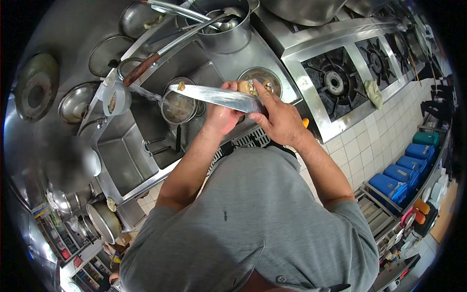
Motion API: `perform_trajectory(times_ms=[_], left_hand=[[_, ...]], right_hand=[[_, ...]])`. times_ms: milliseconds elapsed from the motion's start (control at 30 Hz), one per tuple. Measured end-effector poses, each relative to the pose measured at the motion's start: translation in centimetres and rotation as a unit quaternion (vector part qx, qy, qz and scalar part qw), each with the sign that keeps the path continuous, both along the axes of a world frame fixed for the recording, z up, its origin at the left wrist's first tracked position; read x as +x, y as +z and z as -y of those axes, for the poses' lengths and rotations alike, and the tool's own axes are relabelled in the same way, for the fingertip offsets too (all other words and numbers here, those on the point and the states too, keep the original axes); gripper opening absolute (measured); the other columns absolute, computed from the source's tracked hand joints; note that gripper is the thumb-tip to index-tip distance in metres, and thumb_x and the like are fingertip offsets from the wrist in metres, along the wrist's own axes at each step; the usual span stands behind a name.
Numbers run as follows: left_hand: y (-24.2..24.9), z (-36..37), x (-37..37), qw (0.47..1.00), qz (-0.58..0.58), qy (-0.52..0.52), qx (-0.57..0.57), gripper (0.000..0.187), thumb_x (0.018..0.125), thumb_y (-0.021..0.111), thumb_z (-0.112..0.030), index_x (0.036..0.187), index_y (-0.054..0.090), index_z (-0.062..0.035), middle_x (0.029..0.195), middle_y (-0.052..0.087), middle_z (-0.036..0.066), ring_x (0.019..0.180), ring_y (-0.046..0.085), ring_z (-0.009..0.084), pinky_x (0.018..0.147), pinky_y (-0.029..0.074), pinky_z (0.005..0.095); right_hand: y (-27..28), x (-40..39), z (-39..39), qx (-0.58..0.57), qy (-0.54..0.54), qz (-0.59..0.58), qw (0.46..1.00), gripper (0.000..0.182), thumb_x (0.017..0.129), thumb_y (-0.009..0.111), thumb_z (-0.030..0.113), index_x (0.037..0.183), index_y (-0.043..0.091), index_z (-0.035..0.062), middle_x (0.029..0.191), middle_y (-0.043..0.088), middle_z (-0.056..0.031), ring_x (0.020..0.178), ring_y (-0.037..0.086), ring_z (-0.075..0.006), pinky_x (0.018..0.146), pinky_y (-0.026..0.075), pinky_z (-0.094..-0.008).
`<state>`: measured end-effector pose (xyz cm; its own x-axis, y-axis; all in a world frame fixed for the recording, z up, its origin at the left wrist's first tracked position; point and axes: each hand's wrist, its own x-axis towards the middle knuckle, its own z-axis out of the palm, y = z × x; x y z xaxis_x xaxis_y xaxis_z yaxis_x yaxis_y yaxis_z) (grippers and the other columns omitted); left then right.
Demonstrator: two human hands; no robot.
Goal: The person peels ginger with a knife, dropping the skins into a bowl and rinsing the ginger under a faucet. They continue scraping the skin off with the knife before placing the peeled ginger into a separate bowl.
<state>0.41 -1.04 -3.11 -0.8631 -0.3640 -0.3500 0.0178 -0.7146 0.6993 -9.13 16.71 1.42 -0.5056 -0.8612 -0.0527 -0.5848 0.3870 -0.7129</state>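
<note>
My right hand (284, 119) grips a large wide-bladed kitchen knife (214, 97), its thumb and forefinger at the base of the blade. The blade points left, and a small brown-yellow scrap (181, 86) clings near its tip. Behind the blade, my left hand (224, 114) is closed around a pale yellow-brown, knobbly piece of food (248, 87). The blade covers part of the left fingers. Just beyond the food piece sits a round metal bowl (274, 80) on the steel counter. Below the knife tip, a saucepan (168, 114) holding cloudy water stands in the sink.
Water runs from a tap (146, 92) into the saucepan. A second sink basin (127, 163) lies at left. A tall pot (226, 41) with ladles, one wooden-handled (141, 69), stands at the back. Gas burners (334, 82) and a hanging cloth (373, 94) are at right.
</note>
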Motion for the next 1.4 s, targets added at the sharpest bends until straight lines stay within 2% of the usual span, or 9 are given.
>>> perform_trajectory(times_ms=[133,333,467,567,667,867,1100,1233,1400], left_hand=[[-1.0,0.6,0.3,0.999,-0.034,-0.035,0.006,0.022,0.107,0.056,-0.032,0.117,0.059,-0.0125,0.1,0.064,0.0,0.079,0.061,0.0091,0.056,0.045,0.0244],[-0.1,-1.8,0.6,0.992,0.053,-0.113,0.008,0.025,0.108,0.053,-0.034,0.109,0.06,-0.0106,0.091,0.061,0.003,0.065,0.055,0.0145,0.051,0.038,0.0261],[-0.9,-0.1,0.4,0.992,0.065,-0.037,0.097,0.028,0.107,0.054,-0.039,0.107,0.061,-0.0114,0.088,0.059,0.001,0.063,0.053,0.0162,0.051,0.039,0.0278],[-2.9,2.3,0.9,0.991,0.052,-0.03,0.121,0.034,0.106,0.056,-0.044,0.107,0.063,-0.0107,0.087,0.063,0.001,0.062,0.056,0.0151,0.05,0.041,0.0267],[-2.7,2.6,0.9,0.987,-0.026,-0.071,0.139,0.039,0.104,0.059,-0.049,0.108,0.066,-0.0118,0.085,0.068,0.0,0.065,0.06,0.0089,0.047,0.045,0.0225],[-1.5,0.6,0.2,0.993,0.051,0.051,0.095,0.029,0.107,0.057,-0.041,0.104,0.062,-0.0124,0.087,0.064,-0.001,0.053,0.053,0.0089,0.043,0.038,0.0239],[-2.5,-1.0,1.4,0.99,0.018,-0.089,0.11,0.03,0.109,0.053,-0.041,0.114,0.059,-0.0125,0.088,0.062,0.004,0.053,0.049,0.0134,0.044,0.034,0.0256],[-2.5,0.7,0.4,0.981,0.137,0.038,0.134,0.037,0.105,0.056,-0.052,0.105,0.064,-0.0163,0.088,0.064,0.002,0.057,0.052,0.0139,0.048,0.037,0.0262],[-2.8,2.6,0.8,0.993,0.002,-0.059,0.1,0.045,0.104,0.056,-0.055,0.105,0.064,-0.0107,0.077,0.062,-0.001,0.054,0.051,0.0083,0.045,0.04,0.0247]], right_hand=[[-1.0,0.0,0.1,-0.048,-0.01,-0.035,0.998,0.079,0.099,0.057,0.054,0.163,0.029,0.0175,0.118,0.066,-0.0266,0.096,0.069,-0.0473,0.08,0.057,-0.0533],[-4.4,-3.0,0.8,-0.16,-0.07,0.105,0.979,0.061,0.104,0.057,0.04,0.155,0.044,0.0075,0.138,0.059,-0.0294,0.127,0.06,-0.0433,0.106,0.049,-0.0438],[-3.6,-2.6,-0.4,-0.154,-0.054,0.136,0.977,0.064,0.106,0.056,0.037,0.158,0.037,0.0053,0.148,0.053,-0.0272,0.139,0.053,-0.0359,0.114,0.041,-0.0387],[-1.9,-0.8,-1.0,-0.088,-0.016,0.076,0.993,0.072,0.104,0.058,0.042,0.16,0.031,0.006,0.148,0.053,-0.0279,0.137,0.054,-0.0397,0.112,0.044,-0.0413],[-1.7,1.0,-0.8,-0.077,0.0,-0.023,0.997,0.079,0.1,0.058,0.053,0.162,0.028,0.0149,0.129,0.064,-0.0259,0.102,0.07,-0.0452,0.083,0.058,-0.0513],[-1.1,0.7,-0.3,-0.01,0.005,-0.034,0.999,0.073,0.101,0.056,0.052,0.162,0.031,0.0204,0.12,0.064,-0.0268,0.097,0.069,-0.0469,0.08,0.057,-0.0534],[-4.1,-2.3,0.7,-0.128,-0.056,-0.002,0.99,0.069,0.104,0.053,0.047,0.161,0.032,0.0129,0.137,0.059,-0.0294,0.117,0.063,-0.0486,0.096,0.054,-0.0518],[-2.6,-1.0,-0.5,-0.092,-0.023,0.02,0.995,0.076,0.102,0.056,0.049,0.162,0.028,0.0099,0.138,0.059,-0.0297,0.12,0.062,-0.0483,0.098,0.053,-0.0511],[-1.4,1.1,-0.7,-0.001,0.004,-0.021,1.0,0.082,0.099,0.054,0.059,0.163,0.026,0.0161,0.117,0.066,-0.0253,0.09,0.072,-0.0424,0.078,0.059,-0.0506]])
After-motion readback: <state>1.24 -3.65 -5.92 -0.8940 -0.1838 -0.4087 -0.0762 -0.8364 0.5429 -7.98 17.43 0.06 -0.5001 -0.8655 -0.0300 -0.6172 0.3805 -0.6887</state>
